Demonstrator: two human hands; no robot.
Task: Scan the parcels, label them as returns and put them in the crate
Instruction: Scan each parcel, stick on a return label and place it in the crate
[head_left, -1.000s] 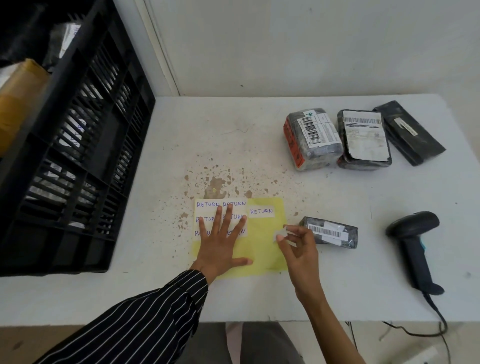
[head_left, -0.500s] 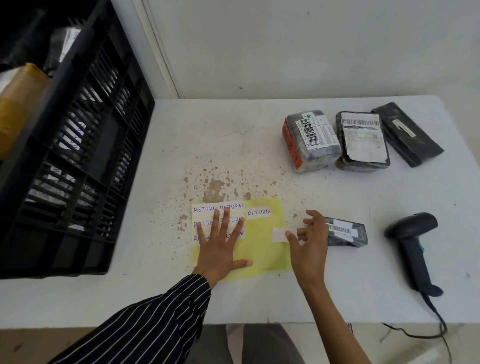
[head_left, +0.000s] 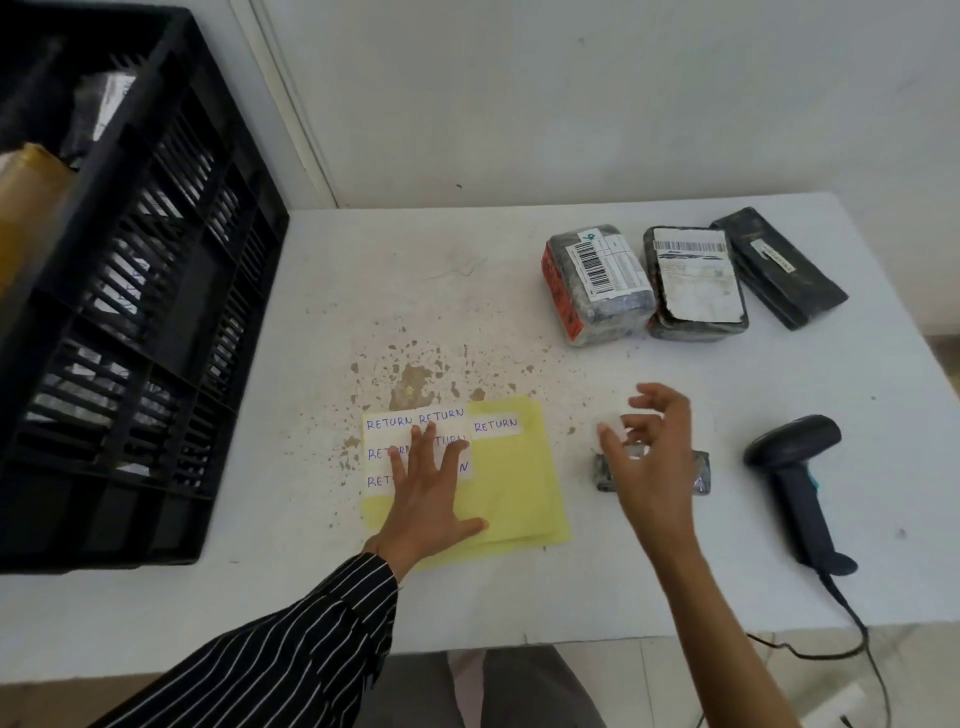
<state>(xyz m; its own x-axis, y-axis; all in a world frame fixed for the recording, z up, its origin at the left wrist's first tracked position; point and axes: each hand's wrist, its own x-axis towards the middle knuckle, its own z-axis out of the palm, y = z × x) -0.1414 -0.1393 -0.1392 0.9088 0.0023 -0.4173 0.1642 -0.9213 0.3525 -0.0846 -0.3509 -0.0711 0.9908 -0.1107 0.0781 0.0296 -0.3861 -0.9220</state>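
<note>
Stained white table (head_left: 311, 597), plain wall behind. Left hand (head_left: 426, 499) flat, fingers spread, on one yellow sheet (head_left: 509, 483), covering some RETURN labels (head_left: 496, 426). Right hand (head_left: 654, 457) hovers over one small parcel (head_left: 698, 470), hiding most of it. Fingers blurry, can't tell if pinching anything. One scanner (head_left: 795, 467) lying right of that. Farther back, three more parcels (head_left: 597, 286) in a row. One black crate (head_left: 130, 312) at left.

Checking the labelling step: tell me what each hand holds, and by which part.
The right hand pinches a white label, seemingly by one end, above the parcel; blur hides detail. The left hand holds nothing, pressing flat on the yellow sheet.
</note>
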